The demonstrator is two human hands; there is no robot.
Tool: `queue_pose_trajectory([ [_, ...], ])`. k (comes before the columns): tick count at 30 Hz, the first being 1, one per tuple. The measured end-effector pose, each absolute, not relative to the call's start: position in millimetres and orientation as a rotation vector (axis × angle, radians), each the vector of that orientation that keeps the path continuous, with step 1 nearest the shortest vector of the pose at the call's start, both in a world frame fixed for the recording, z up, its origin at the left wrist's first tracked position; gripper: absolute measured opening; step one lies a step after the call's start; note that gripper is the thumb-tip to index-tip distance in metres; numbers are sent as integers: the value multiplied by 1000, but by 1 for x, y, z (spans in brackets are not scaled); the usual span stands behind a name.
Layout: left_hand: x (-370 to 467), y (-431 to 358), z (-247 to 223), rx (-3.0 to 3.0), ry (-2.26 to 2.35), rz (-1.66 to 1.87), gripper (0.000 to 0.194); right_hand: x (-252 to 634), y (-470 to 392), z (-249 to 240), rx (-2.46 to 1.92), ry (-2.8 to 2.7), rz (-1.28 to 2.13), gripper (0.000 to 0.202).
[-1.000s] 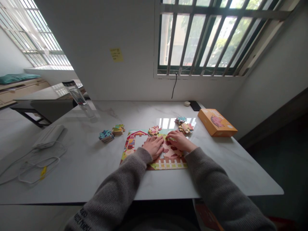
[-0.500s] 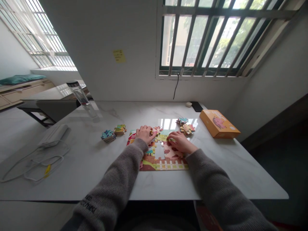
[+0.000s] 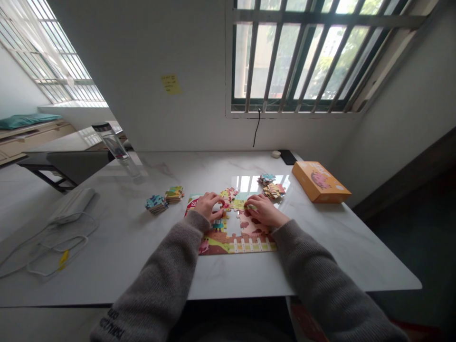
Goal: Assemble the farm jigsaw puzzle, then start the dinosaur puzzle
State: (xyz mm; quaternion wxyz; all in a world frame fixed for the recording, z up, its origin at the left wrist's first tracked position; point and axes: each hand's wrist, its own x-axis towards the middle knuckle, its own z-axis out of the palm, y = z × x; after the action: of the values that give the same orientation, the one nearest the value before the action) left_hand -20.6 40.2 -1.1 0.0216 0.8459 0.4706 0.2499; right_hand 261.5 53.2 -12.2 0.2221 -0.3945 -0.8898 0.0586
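Observation:
A colourful farm jigsaw puzzle (image 3: 235, 244) lies flat on the white marble table (image 3: 142, 256), with a white gap (image 3: 233, 225) in its middle. My left hand (image 3: 209, 206) hovers over the puzzle's upper left part, fingers curled, and seems to pinch a small puzzle piece at its fingertips. My right hand (image 3: 262, 212) rests flat on the puzzle's upper right part, fingers spread on the laid pieces. A small pile of loose pieces (image 3: 229, 193) sits just beyond the puzzle, between my hands.
Two stacks of pieces (image 3: 272, 190) lie to the right, two more (image 3: 156, 203) to the left. An orange box (image 3: 320, 181) sits at the far right. A clear bottle (image 3: 116, 147), a white power brick (image 3: 73, 205) with a cable (image 3: 53, 247), and a dark phone (image 3: 288, 156) are also on the table.
My left hand left the puzzle's middle, reached to the pile beyond the puzzle, and has drawn back with its fingers curled. My right hand stayed on the puzzle.

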Motion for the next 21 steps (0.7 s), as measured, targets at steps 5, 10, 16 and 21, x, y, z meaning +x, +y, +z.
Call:
queue_pose_trajectory([
  [5,-17,29,-3,2672,1280,793,12,258,51,-12,-1120,-2432,144,19],
  [10,-9,26,-2,2686,1163,630,13,256,48,-10,-1152,-2429,144,18],
  [16,-9,26,-1,2686,1150,572,14,256,48,-10,-1127,-2427,138,19],
  [21,-9,27,-3,2679,1167,544,15,254,45,-3,-1066,-2390,118,18],
])
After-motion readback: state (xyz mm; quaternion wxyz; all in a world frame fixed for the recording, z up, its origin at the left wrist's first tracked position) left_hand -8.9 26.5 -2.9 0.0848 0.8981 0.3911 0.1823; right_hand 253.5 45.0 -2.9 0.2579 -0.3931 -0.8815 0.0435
